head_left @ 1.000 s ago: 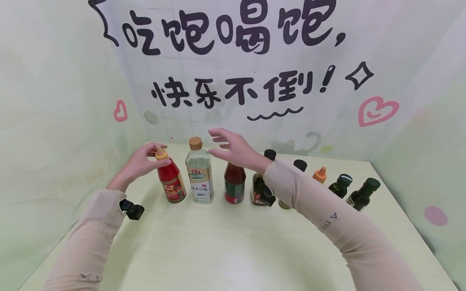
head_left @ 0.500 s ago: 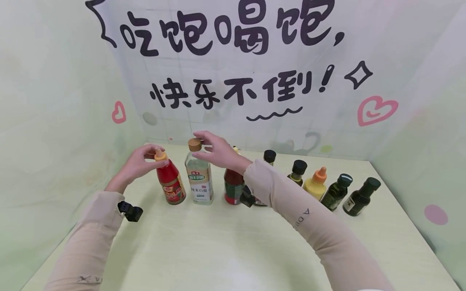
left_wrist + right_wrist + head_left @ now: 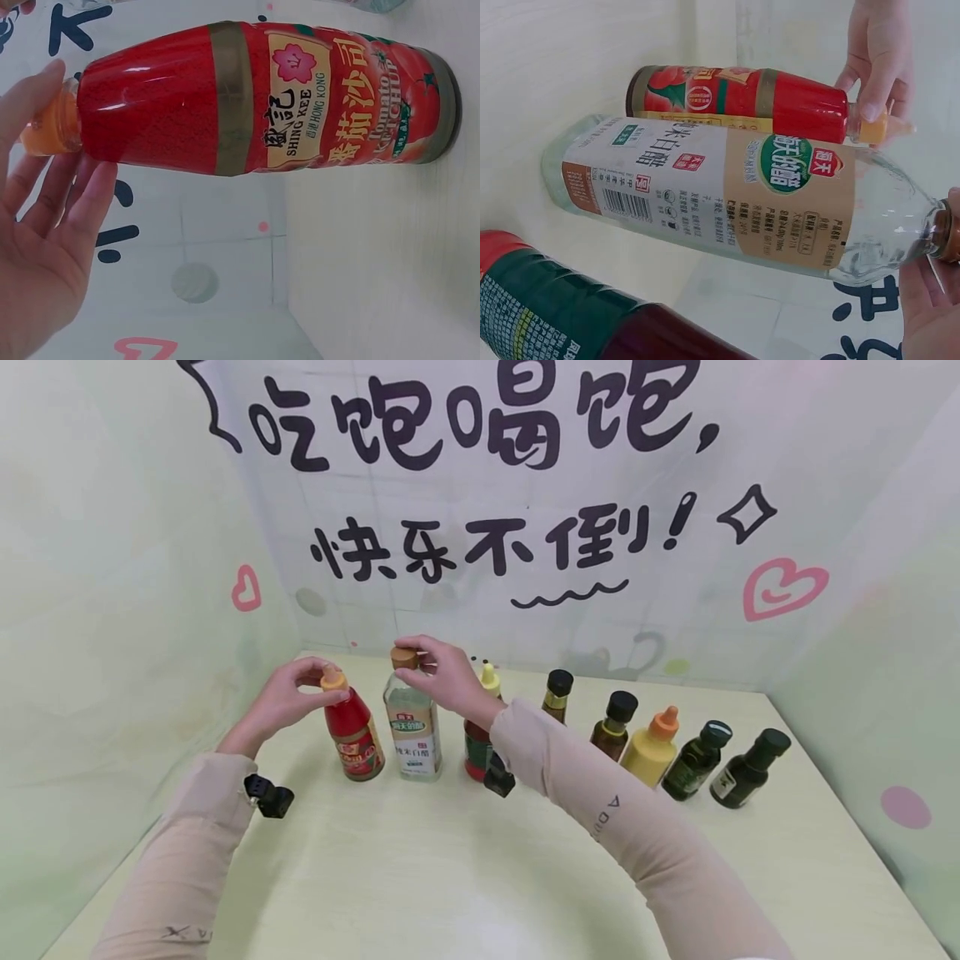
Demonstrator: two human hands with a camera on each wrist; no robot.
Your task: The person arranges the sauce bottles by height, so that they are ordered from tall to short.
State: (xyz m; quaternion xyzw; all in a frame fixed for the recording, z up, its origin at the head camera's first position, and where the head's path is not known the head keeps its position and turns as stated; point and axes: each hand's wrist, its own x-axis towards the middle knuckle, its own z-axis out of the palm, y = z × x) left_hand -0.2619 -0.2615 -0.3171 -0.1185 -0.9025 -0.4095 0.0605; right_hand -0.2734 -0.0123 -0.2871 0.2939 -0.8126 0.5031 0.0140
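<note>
My left hand holds the orange cap and neck of a red tomato ketchup bottle, which stands upright at the left end of a row. In the left wrist view the thumb and fingers lie around that cap. Just to its right stands a clear vinegar bottle with a white and tan label. The fingers and thumb of my right hand pinch its brown cap. Up close in the right wrist view, the vinegar bottle overlaps the ketchup bottle.
Right of the vinegar is a dark red sauce bottle with a yellow nozzle, partly behind my right wrist. Further right stand two black-capped bottles, a yellow squeeze bottle and two dark green bottles. A printed cloth backdrop rises behind the table.
My right hand has come left and down, from beside the vinegar bottle onto its cap. The left hand stays on the ketchup bottle, and the bottles keep their places.
</note>
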